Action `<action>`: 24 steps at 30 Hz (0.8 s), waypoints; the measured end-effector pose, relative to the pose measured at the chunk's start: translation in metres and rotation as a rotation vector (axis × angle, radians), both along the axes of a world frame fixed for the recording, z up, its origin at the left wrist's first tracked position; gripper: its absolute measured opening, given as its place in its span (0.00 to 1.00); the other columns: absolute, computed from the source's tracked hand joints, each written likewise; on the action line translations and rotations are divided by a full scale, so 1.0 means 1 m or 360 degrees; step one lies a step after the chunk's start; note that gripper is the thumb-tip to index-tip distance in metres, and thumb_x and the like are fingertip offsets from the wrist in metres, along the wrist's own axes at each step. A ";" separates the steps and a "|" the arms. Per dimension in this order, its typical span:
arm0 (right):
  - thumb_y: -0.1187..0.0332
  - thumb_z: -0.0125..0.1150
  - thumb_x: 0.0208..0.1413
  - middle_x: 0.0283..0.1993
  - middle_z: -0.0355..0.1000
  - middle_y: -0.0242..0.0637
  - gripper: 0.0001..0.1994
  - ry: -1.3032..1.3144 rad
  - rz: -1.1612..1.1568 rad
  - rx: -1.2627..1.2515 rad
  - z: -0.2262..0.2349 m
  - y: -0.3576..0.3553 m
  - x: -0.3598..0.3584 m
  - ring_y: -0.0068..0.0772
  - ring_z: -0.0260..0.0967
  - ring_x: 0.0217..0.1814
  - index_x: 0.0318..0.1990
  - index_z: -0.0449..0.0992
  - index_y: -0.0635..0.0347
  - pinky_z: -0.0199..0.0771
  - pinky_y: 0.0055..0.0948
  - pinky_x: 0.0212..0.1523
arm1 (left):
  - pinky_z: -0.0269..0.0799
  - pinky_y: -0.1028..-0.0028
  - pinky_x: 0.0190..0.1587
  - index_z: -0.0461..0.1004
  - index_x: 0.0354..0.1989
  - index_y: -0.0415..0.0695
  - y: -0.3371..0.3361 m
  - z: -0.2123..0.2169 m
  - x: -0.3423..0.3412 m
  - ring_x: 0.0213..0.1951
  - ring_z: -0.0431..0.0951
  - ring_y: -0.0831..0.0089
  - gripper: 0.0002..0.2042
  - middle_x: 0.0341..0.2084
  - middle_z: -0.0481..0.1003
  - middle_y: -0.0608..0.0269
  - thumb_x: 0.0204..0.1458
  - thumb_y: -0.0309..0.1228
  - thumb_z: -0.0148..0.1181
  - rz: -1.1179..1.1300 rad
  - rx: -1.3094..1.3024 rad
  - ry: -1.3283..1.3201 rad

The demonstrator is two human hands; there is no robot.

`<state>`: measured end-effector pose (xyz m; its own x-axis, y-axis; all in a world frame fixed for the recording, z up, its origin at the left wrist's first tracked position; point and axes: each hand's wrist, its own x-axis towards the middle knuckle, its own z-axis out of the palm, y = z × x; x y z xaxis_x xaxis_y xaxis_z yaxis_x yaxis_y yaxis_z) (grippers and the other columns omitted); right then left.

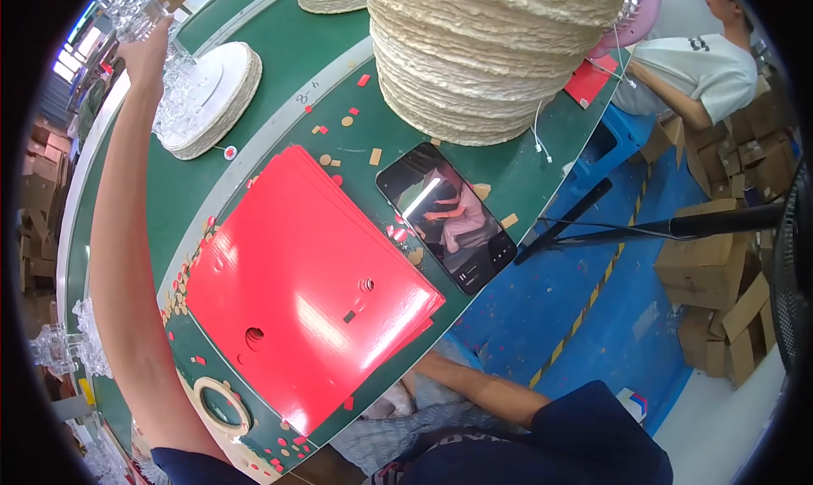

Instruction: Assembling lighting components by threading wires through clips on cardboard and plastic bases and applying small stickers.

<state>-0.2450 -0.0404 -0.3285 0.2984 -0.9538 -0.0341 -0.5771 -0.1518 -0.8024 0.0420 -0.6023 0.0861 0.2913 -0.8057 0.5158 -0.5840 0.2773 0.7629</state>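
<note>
My left arm stretches far up the left side of the green belt [279,53]. My left hand [149,52] is closed on a clear faceted glass-like piece [129,8] held above the belt. More clear pieces [179,91] lie just below it on a low stack of round white discs [224,83]. My right forearm [487,390] rests across my lap, and its hand is hidden under the table edge. In front of me lies a stack of glossy red card sheets [296,290] with punched holes.
A phone [446,217] with a lit screen lies right of the red sheets. A tall stack of cream round discs [491,53] stands behind it. A tape roll [222,403] sits near my left elbow. A seated co-worker [703,66], a black fan stand [669,228] and cardboard boxes [720,269] fill the right.
</note>
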 end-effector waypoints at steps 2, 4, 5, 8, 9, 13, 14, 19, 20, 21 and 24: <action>0.54 0.57 0.60 0.62 0.73 0.47 0.22 0.0034 -0.0024 0.0155 -0.006 -0.009 -0.022 0.52 0.68 0.65 0.57 0.78 0.56 0.66 0.52 0.65 | 0.65 0.62 0.66 0.45 0.70 0.24 0.007 -0.024 -0.042 0.65 0.66 0.53 0.56 0.65 0.61 0.37 0.45 0.46 0.77 -0.0016 0.0163 0.0032; 0.55 0.57 0.60 0.62 0.73 0.46 0.22 -0.0045 0.0066 0.0245 0.005 -0.015 -0.018 0.51 0.68 0.65 0.57 0.78 0.56 0.66 0.51 0.65 | 0.75 0.63 0.55 0.49 0.70 0.28 0.026 -0.010 -0.034 0.59 0.71 0.58 0.53 0.64 0.63 0.41 0.45 0.46 0.77 -0.0047 0.0199 0.0064; 0.55 0.57 0.59 0.62 0.73 0.46 0.22 0.0122 0.0005 0.0010 0.013 -0.014 -0.013 0.51 0.69 0.65 0.57 0.78 0.56 0.66 0.50 0.65 | 0.78 0.62 0.45 0.58 0.67 0.31 0.028 -0.010 -0.032 0.51 0.75 0.61 0.45 0.59 0.69 0.47 0.46 0.42 0.78 0.0084 0.0044 0.0172; 0.57 0.56 0.59 0.60 0.75 0.46 0.22 0.0327 -0.0056 -0.0149 0.037 -0.023 -0.025 0.51 0.69 0.65 0.57 0.78 0.57 0.66 0.50 0.66 | 0.80 0.51 0.43 0.72 0.59 0.37 0.061 -0.009 -0.067 0.52 0.77 0.60 0.30 0.54 0.75 0.54 0.51 0.40 0.75 -0.0074 -0.0228 0.0499; 0.58 0.57 0.58 0.60 0.75 0.46 0.21 0.0372 0.0101 -0.0179 0.070 -0.030 -0.022 0.51 0.68 0.65 0.56 0.78 0.57 0.65 0.50 0.66 | 0.81 0.52 0.42 0.71 0.60 0.35 0.073 0.007 -0.033 0.53 0.76 0.56 0.28 0.56 0.73 0.52 0.55 0.35 0.73 -0.0200 -0.0479 0.0361; 0.61 0.59 0.54 0.57 0.75 0.50 0.19 0.0333 0.0045 -0.0280 0.069 -0.037 -0.038 0.53 0.70 0.61 0.52 0.81 0.57 0.66 0.51 0.63 | 0.77 0.38 0.51 0.68 0.64 0.35 0.133 0.057 -0.055 0.52 0.75 0.48 0.25 0.58 0.69 0.48 0.62 0.34 0.64 -0.0095 -0.0245 0.1161; 0.62 0.60 0.52 0.54 0.76 0.51 0.18 0.0285 0.0001 -0.0401 0.053 -0.034 -0.042 0.53 0.71 0.59 0.49 0.82 0.57 0.67 0.51 0.62 | 0.75 0.37 0.54 0.64 0.67 0.35 0.155 0.070 -0.074 0.59 0.71 0.44 0.24 0.61 0.64 0.43 0.68 0.36 0.55 -0.0071 -0.0190 0.1096; 0.68 0.65 0.49 0.40 0.79 0.45 0.08 -0.0180 0.0131 -0.0599 0.095 0.024 -0.057 0.47 0.78 0.42 0.36 0.82 0.61 0.78 0.46 0.45 | 0.62 0.39 0.65 0.53 0.71 0.32 0.286 0.126 -0.015 0.66 0.61 0.42 0.31 0.67 0.57 0.38 0.66 0.35 0.56 -0.0268 -0.0430 0.1305; 0.73 0.66 0.47 0.43 0.80 0.44 0.06 -0.0444 0.0159 -0.0753 0.129 0.038 -0.064 0.44 0.79 0.39 0.34 0.83 0.61 0.80 0.43 0.40 | 0.57 0.41 0.68 0.49 0.71 0.30 0.325 0.129 0.003 0.68 0.57 0.42 0.34 0.68 0.54 0.37 0.65 0.36 0.57 -0.0307 -0.0453 0.1457; 0.75 0.66 0.46 0.42 0.80 0.43 0.07 -0.0627 0.0145 -0.0805 0.164 0.048 -0.064 0.44 0.79 0.36 0.35 0.83 0.62 0.81 0.39 0.37 | 0.52 0.43 0.71 0.45 0.72 0.29 0.368 0.136 0.028 0.70 0.53 0.43 0.37 0.69 0.52 0.36 0.64 0.36 0.58 -0.0339 -0.0481 0.1600; 0.73 0.68 0.49 0.50 0.79 0.46 0.15 -0.1165 0.0154 -0.0960 0.267 0.056 -0.043 0.46 0.80 0.47 0.46 0.81 0.65 0.81 0.39 0.47 | 0.38 0.49 0.79 0.35 0.73 0.24 0.499 0.159 0.014 0.77 0.42 0.43 0.47 0.74 0.46 0.32 0.60 0.37 0.62 -0.0379 -0.0632 0.1958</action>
